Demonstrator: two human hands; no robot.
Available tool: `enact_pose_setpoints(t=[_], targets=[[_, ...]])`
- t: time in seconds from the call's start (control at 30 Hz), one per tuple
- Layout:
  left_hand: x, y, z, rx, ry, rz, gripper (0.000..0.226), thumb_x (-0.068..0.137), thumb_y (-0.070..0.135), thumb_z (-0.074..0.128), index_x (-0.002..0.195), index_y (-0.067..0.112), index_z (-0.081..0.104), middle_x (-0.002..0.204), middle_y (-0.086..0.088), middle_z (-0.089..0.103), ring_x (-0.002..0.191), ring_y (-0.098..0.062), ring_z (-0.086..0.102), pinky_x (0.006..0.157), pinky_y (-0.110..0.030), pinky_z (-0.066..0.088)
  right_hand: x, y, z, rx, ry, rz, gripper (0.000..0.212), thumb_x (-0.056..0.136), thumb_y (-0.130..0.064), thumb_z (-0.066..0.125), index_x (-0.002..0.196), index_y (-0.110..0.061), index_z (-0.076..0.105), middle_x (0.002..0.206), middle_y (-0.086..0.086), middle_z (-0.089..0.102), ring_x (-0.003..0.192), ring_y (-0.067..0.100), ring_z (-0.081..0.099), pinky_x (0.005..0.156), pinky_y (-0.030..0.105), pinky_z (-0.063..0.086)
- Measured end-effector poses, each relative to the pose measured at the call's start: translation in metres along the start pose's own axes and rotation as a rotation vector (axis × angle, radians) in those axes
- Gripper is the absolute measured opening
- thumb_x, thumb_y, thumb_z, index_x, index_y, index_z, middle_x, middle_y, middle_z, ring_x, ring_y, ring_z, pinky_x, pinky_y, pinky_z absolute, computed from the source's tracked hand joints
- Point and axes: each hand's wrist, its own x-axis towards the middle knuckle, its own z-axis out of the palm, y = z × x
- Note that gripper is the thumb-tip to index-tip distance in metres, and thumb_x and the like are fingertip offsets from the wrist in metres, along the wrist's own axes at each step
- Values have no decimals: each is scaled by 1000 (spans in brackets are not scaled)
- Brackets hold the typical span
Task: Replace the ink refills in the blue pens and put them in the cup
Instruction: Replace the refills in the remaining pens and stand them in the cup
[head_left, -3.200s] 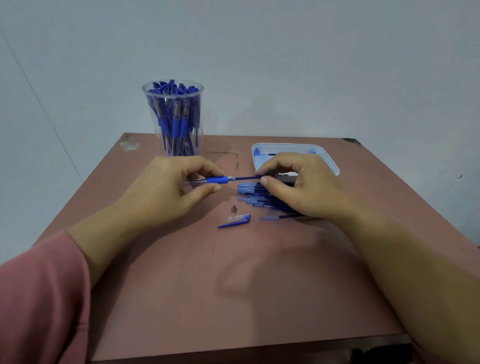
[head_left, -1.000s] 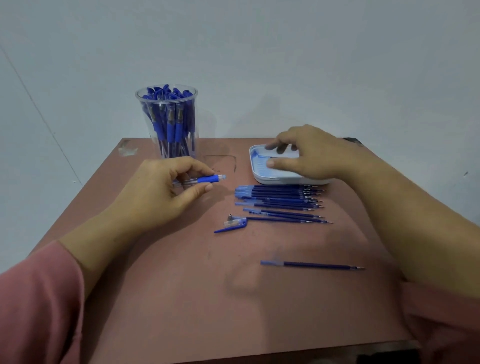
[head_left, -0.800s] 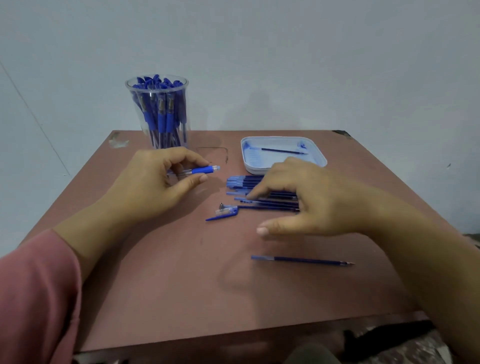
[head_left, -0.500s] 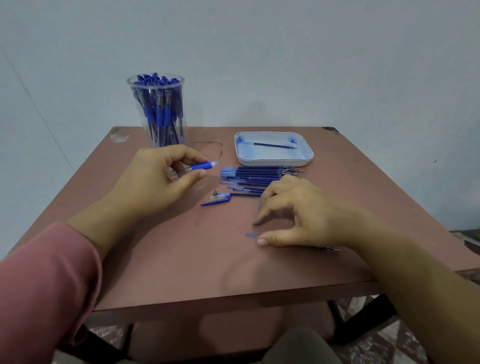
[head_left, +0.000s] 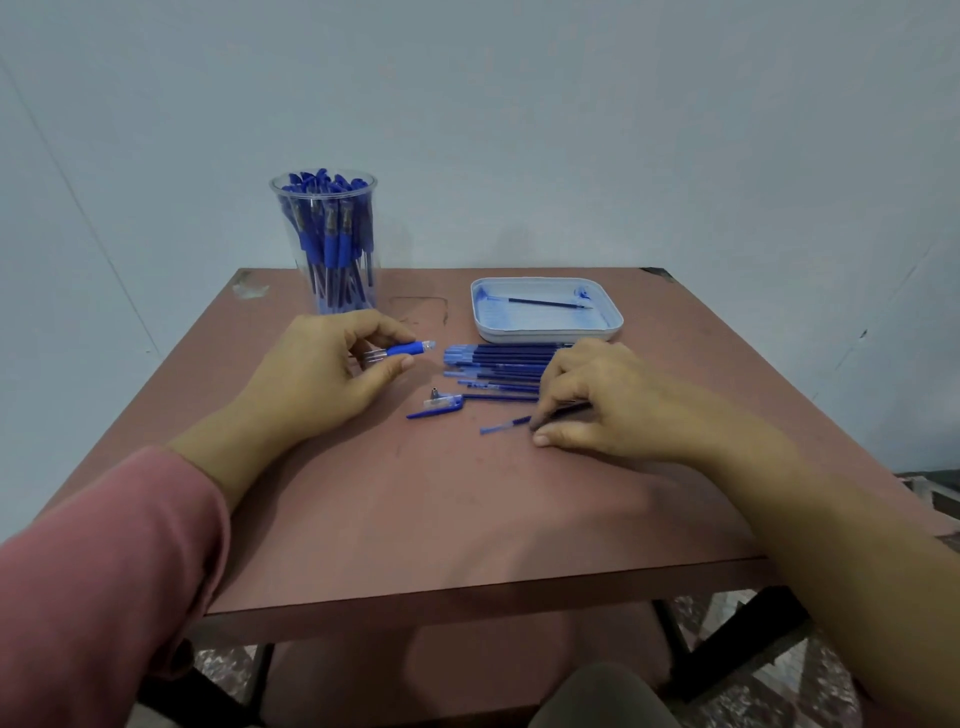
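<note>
While the left hand (head_left: 311, 382) grips a barrel (head_left: 402, 349), the right hand (head_left: 602, 400) pinches a refill (head_left: 506, 425). Next, likely: aligned insertion.

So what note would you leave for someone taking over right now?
Left hand holds a pen barrel; its tip and cap lie on the table.
Right hand pinches one refill.
Spare refills lie before the tray, which holds a lone refill.
The cup of pens stands back left.
Left: insert refill, refit tip and cap, put pen in cup.
</note>
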Motion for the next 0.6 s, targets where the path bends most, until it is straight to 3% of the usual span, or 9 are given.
enact_pose_setpoints(t=[0.07,0.3,0.47,0.6], targets=[[1,-2,1,5,-4,3,18,83,28,73,101,32,71,87,20,69,74,-5,62,68,-10,45,7,1,3,12,12,-13,8,83,-40,70,89,-36,72,92,-20,54,94,2,44,91,37,41],[2,-4,2,2,-6,8,18,83,28,73,99,35,70,85,22,68,71,-8,61,66,-12,45,33,6,4,-44,40,31,32,84,-49,65,112,-35,64,108,-12,55,104,12,42,95,37,37],[2,-7,2,-5,-6,6,20,79,42,65,98,36,69,85,23,69,65,-12,62,67,-25,50,36,12,12,-16,53,42,27,89,-47,61,113,-36,65,109,-14,58,102,10,42,96,37,37],[2,-7,3,12,-19,9,17,83,32,72,99,35,70,85,21,69,64,-14,62,67,-24,49,36,15,15,7,72,26,26,89,-44,62,113,-35,66,107,-16,57,102,9,43,96,36,37]])
